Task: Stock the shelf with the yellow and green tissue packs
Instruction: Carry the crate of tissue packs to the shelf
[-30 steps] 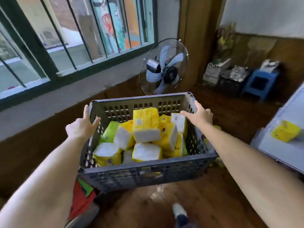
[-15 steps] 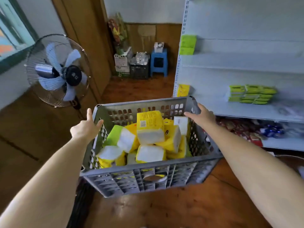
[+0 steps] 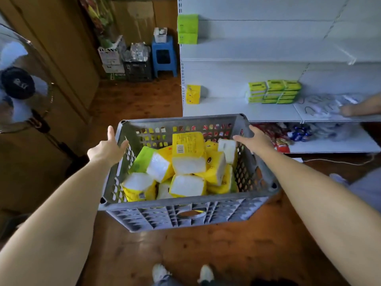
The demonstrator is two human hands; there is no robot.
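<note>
I carry a grey plastic crate (image 3: 186,215) above the wooden floor. My left hand (image 3: 107,148) grips its left rim and my right hand (image 3: 254,139) grips its right rim. Inside lie several yellow tissue packs (image 3: 188,149) and a green tissue pack (image 3: 142,156), piled loosely. The white shelf unit (image 3: 237,109) stands ahead on the right. It holds a stack of green packs (image 3: 273,91) on the middle board, one yellow pack (image 3: 193,94) at its left end, and two green packs (image 3: 187,28) one board higher.
A standing fan (image 3: 19,83) is close on the left. A blue stool (image 3: 164,55) and dark crates (image 3: 137,64) sit by the far wall. Another person's hand (image 3: 359,107) rests on the shelf at the right edge. Snack bags (image 3: 278,137) fill the lowest board.
I have turned right with the crate, from the window and fan toward the shelf unit, and come closer to it. Both hands keep the same hold on the rims.
</note>
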